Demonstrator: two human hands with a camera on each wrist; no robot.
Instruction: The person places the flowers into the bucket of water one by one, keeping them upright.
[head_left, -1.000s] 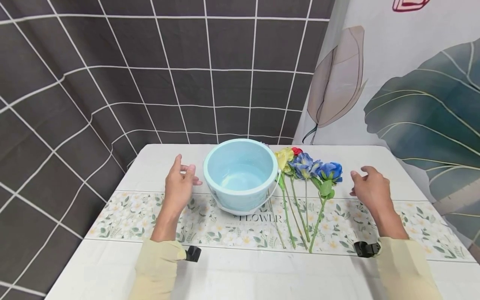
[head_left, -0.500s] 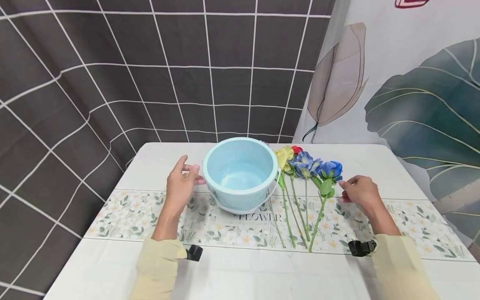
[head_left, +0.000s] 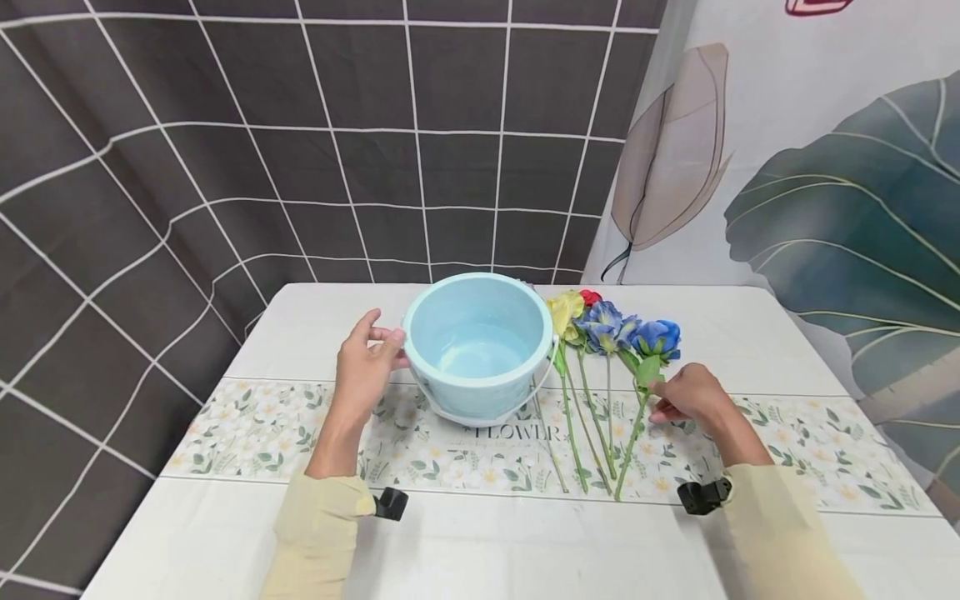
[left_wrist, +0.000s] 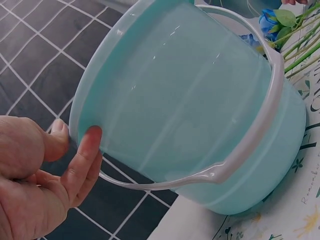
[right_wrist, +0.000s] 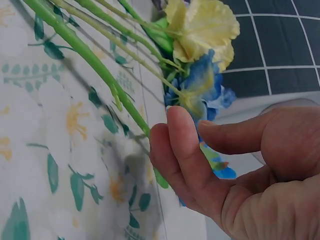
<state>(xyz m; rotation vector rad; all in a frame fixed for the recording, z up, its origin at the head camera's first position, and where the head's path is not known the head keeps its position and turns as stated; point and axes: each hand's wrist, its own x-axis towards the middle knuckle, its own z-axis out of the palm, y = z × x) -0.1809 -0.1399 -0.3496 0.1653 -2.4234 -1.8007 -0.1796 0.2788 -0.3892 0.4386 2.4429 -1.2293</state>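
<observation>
A light blue bucket point(head_left: 480, 396) stands upright on the table, its pale handle point(left_wrist: 272, 95) hanging down across the near side. My left hand point(head_left: 363, 360) is at the bucket's left rim, thumb tip and fingers apart, one finger overlapping the outer wall in the left wrist view. To the right of the bucket lie several artificial flowers with long green stems. My right hand point(head_left: 688, 392) is beside the rightmost one, a blue flower point(head_left: 657, 338), with fingertips right at its stem point(right_wrist: 117, 90) below the leaf. In the right wrist view the thumb stands apart from the fingers.
A yellow flower point(head_left: 564, 313), a red flower point(head_left: 590, 297) and blue-yellow blooms point(head_left: 602, 327) lie close against the bucket's right side. A floral runner point(head_left: 277, 425) crosses the white table. Dark grid-patterned cloth point(head_left: 360, 167) hangs behind and to the left.
My right hand has moved left and slightly down to the blue flower's stem. My left hand has shifted slightly right, up to the bucket's rim. The bucket and flowers stay in place.
</observation>
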